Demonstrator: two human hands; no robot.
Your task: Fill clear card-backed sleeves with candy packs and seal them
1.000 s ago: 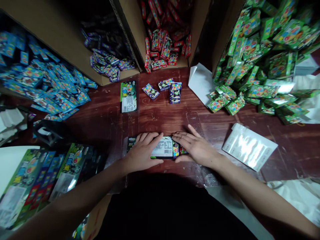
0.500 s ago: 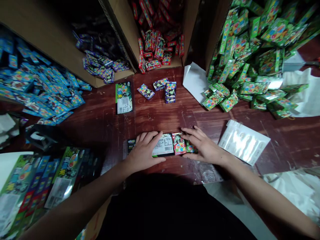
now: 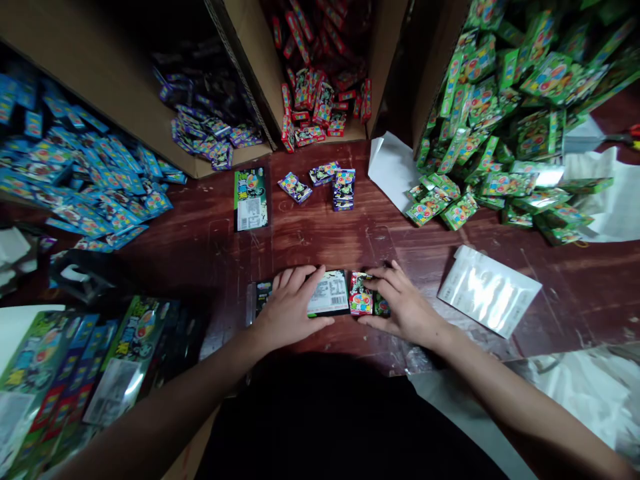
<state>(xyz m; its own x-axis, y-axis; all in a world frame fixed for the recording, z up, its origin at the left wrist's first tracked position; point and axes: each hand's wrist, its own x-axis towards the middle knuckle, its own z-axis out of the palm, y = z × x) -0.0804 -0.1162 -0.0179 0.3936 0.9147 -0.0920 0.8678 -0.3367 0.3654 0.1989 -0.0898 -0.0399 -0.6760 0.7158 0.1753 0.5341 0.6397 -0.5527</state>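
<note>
My left hand point(image 3: 289, 306) lies flat, fingers spread, on a flat dark pack point(image 3: 327, 293) that shows a white barcode label. My right hand point(image 3: 400, 303) curls round small boxes at the pack's right end: a red one point(image 3: 361, 301) shows beside my fingers and a green one point(image 3: 381, 306) lies under them. All this rests on the dark red wooden table point(image 3: 325, 240), close to my body.
Cardboard boxes at the back hold purple packets point(image 3: 210, 130) and red packets point(image 3: 320, 107). Blue packets point(image 3: 85, 180) pile at left, green packets point(image 3: 500, 120) at right. A flat pack point(image 3: 251, 199), a few purple boxes point(image 3: 325, 181), a silver pouch point(image 3: 487, 290) and finished packs point(image 3: 75, 367) lie around.
My right hand slid a little right, exposing the red and green boxes, then came back in and curled over them. My left hand stayed on the pack.
</note>
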